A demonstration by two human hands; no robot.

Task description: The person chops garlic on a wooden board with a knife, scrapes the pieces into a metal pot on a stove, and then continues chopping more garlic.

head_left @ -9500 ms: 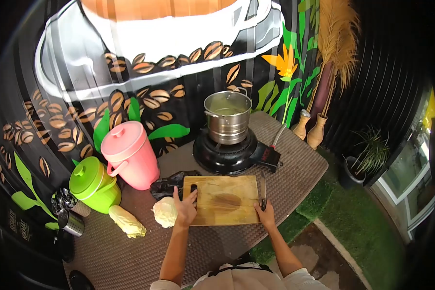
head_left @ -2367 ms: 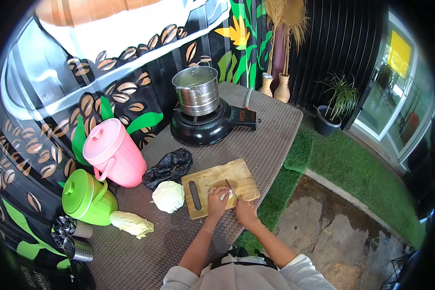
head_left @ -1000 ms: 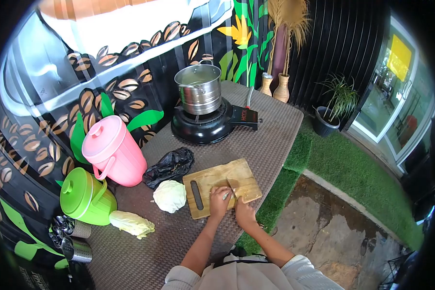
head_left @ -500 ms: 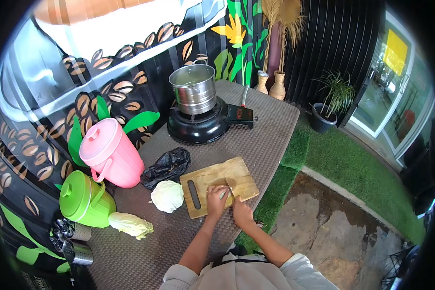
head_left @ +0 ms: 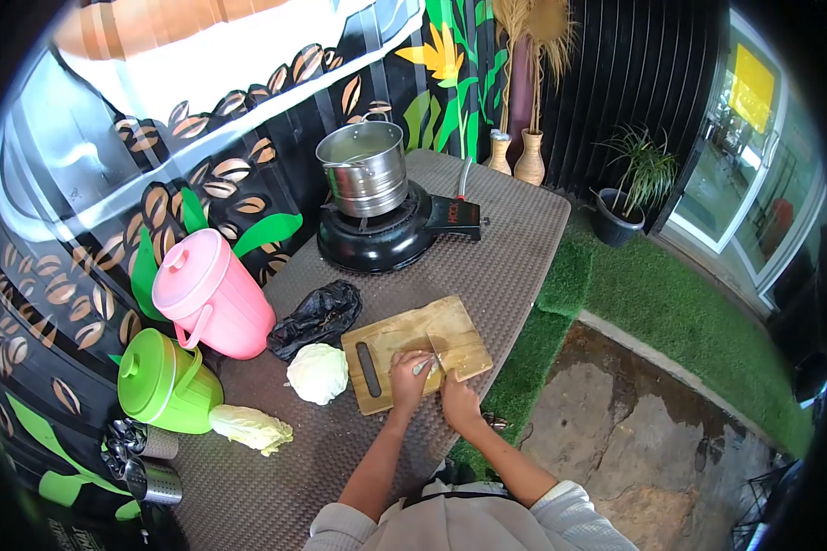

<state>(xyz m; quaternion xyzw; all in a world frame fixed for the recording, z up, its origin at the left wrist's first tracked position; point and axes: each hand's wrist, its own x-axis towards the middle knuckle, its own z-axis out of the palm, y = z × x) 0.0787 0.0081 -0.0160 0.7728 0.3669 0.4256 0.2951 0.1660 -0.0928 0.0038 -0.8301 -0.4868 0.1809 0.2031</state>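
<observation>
My left hand (head_left: 409, 381) is closed over a small pale piece of food (head_left: 423, 365) on the wooden cutting board (head_left: 459, 321). Its fingers hide most of the piece, so I cannot make out the kind. Gripped in my right hand (head_left: 460, 401) is a knife (head_left: 436, 347), its thin blade beside the left fingertips and its handle inside the fist. Tiny pale bits lie on the board near the blade. Left of the board sits a round white cabbage (head_left: 318, 374). A napa cabbage (head_left: 251, 429) lies farther left on the table.
On the woven-top table (head_left: 340, 459), a crumpled black plastic bag (head_left: 314, 317) lies behind the cabbage. A steel pot (head_left: 363, 179) stands on a black gas stove (head_left: 372, 243) at the back. Pink (head_left: 216, 298) and green lidded jugs (head_left: 165, 381) and metal utensil holders (head_left: 159, 482) line the left side.
Both hands stay at the same place on the board, with only slight movement of the fingers and knife. The camera view has shifted a little.
</observation>
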